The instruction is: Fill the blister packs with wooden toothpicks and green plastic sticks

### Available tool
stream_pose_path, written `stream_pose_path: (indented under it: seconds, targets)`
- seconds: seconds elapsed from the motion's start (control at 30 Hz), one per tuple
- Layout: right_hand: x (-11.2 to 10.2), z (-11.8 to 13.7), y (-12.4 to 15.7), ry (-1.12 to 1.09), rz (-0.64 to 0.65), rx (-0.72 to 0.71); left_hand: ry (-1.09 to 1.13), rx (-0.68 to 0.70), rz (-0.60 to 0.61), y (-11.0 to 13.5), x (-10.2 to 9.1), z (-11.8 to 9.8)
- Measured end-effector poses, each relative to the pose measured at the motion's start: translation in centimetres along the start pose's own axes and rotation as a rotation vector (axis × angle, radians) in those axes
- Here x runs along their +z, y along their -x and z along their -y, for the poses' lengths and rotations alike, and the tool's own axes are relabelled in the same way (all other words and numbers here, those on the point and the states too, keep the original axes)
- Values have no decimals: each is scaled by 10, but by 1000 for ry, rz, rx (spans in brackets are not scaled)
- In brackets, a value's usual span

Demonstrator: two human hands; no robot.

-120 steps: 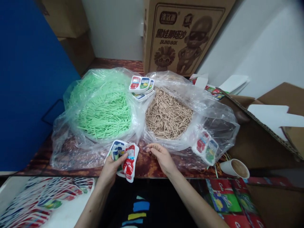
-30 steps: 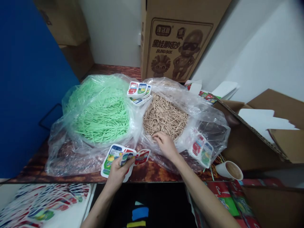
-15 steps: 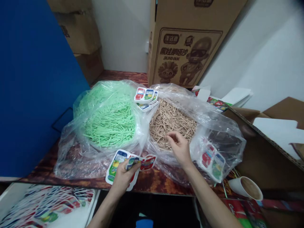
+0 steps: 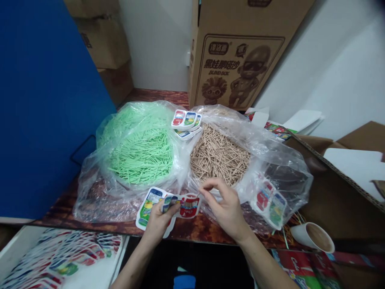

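Note:
My left hand [image 4: 157, 220] is closed on a double printed packet [image 4: 189, 205] with a red half and a blue-green half. Short tan strips, apparently sticks, show on its red half. Under that hand lies a larger yellow-green and blue printed packet [image 4: 149, 208]. My right hand [image 4: 224, 206] pinches at the upper right corner of the red half; what sits between the fingertips is too small to make out. Behind it is a clear bag of short brown sticks [image 4: 221, 154]. Left of that, another clear bag holds light green sticks [image 4: 141, 156].
Stacked packets [image 4: 186, 120] lie between the bags, and another packet [image 4: 269, 204] rests on plastic at right. A paper cup [image 4: 313, 237] lies tilted near an open carton [image 4: 339, 192]. A white bin [image 4: 87, 277] of packets is lower left. A large cardboard box [image 4: 240, 60] stands behind.
My right hand has moved from the brown sticks down and left to the packet's red half. My left hand stays closed on the packet, whose red half now faces up more.

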State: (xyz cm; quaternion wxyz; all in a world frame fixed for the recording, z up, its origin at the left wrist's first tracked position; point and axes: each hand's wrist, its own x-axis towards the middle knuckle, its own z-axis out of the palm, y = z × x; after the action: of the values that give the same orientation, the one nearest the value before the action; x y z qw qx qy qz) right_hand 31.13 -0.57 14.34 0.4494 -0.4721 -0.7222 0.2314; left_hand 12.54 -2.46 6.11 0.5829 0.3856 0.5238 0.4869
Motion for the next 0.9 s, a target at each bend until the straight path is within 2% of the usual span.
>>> stream_pose_path:
  seconds: [0.17,0.33,0.4,0.43,0.53,0.63,0.7,0.77,0.8,0.9]
  targets:
    - [1,0,-3,159,285,-8,-3,33,31,0,0,-2]
    - [6,-7,2,166,523,46,-84,85,50,3,2,-4]
    - [7,-9,5,108,533,75,-88,70,52,3,-4,-5]
    - [6,-11,6,63,493,100,-76,49,48,1,-10,-6]
    - [3,-22,13,-102,260,248,-42,1,-22,-6,-49,-11]
    - [6,-38,25,-187,88,462,-95,66,-266,-15,-110,-19]
    - [15,-45,33,-215,108,559,-174,117,-463,-25,-152,-25]
    - [27,-46,40,-260,200,580,-231,145,-554,-39,-186,-28]
    - [34,-44,42,-281,256,569,-376,186,-601,-48,-200,-29]
    - [56,-29,35,-285,408,498,-533,214,-642,-77,-224,-27]
